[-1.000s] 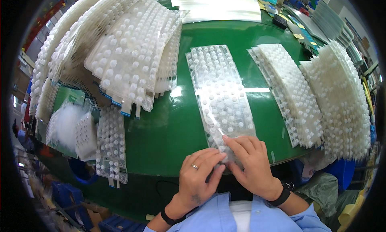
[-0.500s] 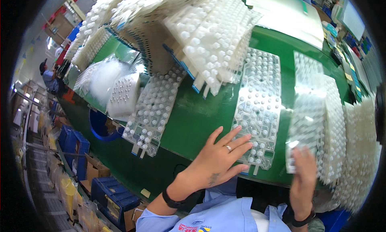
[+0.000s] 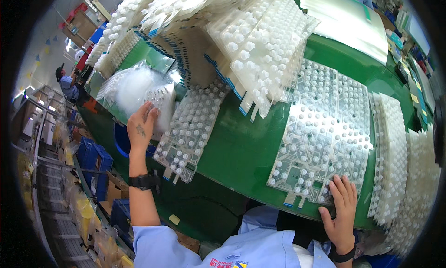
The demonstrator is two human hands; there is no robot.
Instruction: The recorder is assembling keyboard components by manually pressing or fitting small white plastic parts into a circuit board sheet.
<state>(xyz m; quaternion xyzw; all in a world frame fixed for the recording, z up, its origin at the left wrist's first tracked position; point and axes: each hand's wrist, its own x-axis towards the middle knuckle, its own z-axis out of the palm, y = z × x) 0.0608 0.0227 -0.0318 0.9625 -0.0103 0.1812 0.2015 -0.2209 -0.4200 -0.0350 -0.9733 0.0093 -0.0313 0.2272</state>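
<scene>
A wide clear circuit sheet with rows of white rubber domes [image 3: 320,124] lies flat on the green table before me. My right hand [image 3: 341,212] rests on its near right edge, fingers stretched out and holding nothing. Over at the left, my left hand [image 3: 143,124] reaches to a pale block studded with small shiny points [image 3: 161,101]. Its fingertips are drawn together at the block's edge; whatever may be between them is too small to make out. Beside that hand lies a narrower domed sheet [image 3: 190,129].
A tall fanned stack of domed sheets [image 3: 265,50] stands at the far middle. More stacked sheets [image 3: 390,161] line the right side. Behind the block sits a fluffy white heap [image 3: 134,89]. A large white sheet [image 3: 344,19] lies at the far right. Blue crates [image 3: 95,161] stand lower left.
My left hand has left the middle sheet and moved left to the studded block. The sheet in my right hand has come down beside the middle one, and that hand now lies flat on it.
</scene>
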